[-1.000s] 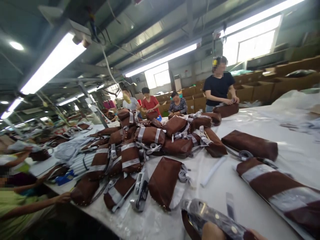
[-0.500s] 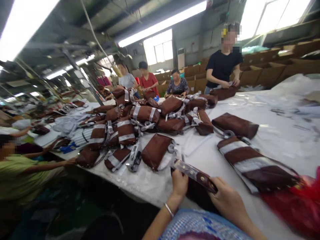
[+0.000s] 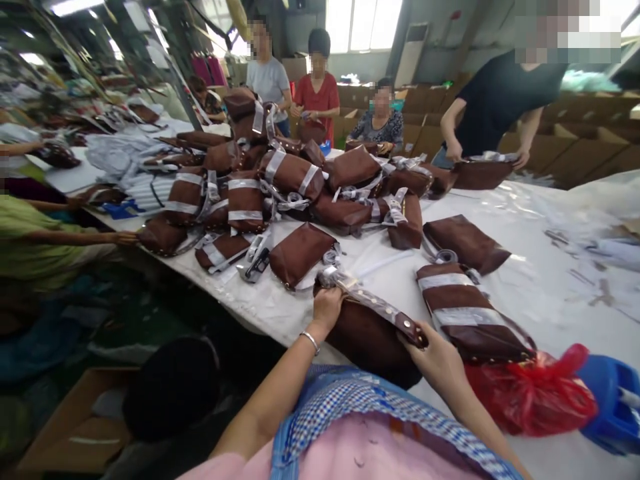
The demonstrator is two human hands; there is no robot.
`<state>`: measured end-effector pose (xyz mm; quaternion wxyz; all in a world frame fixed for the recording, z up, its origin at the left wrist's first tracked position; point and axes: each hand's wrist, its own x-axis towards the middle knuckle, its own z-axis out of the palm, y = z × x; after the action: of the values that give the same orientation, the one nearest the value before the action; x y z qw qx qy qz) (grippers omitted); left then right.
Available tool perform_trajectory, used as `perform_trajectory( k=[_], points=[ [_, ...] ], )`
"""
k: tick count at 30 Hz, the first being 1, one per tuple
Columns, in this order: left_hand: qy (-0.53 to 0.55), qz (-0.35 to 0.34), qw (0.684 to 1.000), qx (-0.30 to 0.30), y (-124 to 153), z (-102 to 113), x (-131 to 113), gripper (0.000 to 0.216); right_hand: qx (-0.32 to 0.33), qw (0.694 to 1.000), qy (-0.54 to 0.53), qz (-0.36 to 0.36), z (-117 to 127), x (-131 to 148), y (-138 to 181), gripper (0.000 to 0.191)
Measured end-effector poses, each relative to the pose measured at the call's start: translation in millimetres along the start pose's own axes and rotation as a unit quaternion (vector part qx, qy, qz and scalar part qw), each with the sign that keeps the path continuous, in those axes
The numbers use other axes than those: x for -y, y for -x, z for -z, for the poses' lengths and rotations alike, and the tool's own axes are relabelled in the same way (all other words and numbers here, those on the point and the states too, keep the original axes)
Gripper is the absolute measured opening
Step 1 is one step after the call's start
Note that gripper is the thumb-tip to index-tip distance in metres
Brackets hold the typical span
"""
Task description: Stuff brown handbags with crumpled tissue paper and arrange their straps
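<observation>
Close to my body, at the table's near edge, a dark brown handbag (image 3: 367, 337) is held between both hands. Along its top runs a studded strap partly covered in clear plastic. My left hand (image 3: 327, 308) is closed on the bag's left top corner. At the right end of the strap, my right hand (image 3: 434, 353) grips the other corner. Just beyond lies another brown handbag (image 3: 303, 253) with a wrapped strap coil. To the right rests a brown bag with pale wrapping bands (image 3: 460, 310), and behind it a plain brown bag (image 3: 467, 243).
A heap of brown bags (image 3: 345, 213) covers the middle of the white table (image 3: 545, 267). A red plastic bag (image 3: 540, 393) and a blue container (image 3: 613, 403) stand at my right. Co-workers stand around the table; one person's hand (image 3: 125, 238) touches a bag at left. An open carton (image 3: 75, 427) sits below.
My view has tilted down and shifted, bringing the blue container and the carton into sight. Both hands keep hold of the handbag. The co-worker in black has spread their hands along a bag.
</observation>
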<state>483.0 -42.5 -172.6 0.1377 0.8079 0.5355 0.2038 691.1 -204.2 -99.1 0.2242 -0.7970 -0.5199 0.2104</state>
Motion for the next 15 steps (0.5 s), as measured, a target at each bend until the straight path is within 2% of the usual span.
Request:
perform_trajectory(
  k=[3, 5, 7, 9, 12, 15],
  points=[
    [-0.018, -0.038, 0.999, -0.004, 6.4, -11.8, -7.1, 0.019, 0.039, 0.999, 0.013, 0.035, 2.7, -25.6, -5.2, 0.076],
    [-0.025, -0.058, 0.998, -0.010, 9.3, -18.8, -12.3, 0.018, 0.010, 0.995, 0.024, 0.097, 6.5, -22.8, -10.7, 0.083],
    [-0.028, -0.080, 0.996, -0.012, 11.2, -24.3, -16.8, 0.017, -0.028, 0.988, 0.038, 0.144, 8.5, -1.6, -22.8, 0.080],
    [-0.026, -0.102, 0.994, -0.013, 13.4, -28.9, -20.7, 0.017, -0.019, 0.985, 0.061, 0.159, 4.1, 30.6, -43.0, 0.076],
    [-0.013, -0.144, 0.989, -0.011, 19.4, -35.9, -25.5, 0.016, 0.075, 0.982, 0.113, 0.130, -17.6, 75.7, -81.9, 0.077],
    [0.002, -0.182, 0.983, -0.011, 27.4, -42.0, -28.2, 0.015, 0.155, 0.967, 0.178, 0.095, -44.4, 97.2, -115.1, 0.086]
  ],
)
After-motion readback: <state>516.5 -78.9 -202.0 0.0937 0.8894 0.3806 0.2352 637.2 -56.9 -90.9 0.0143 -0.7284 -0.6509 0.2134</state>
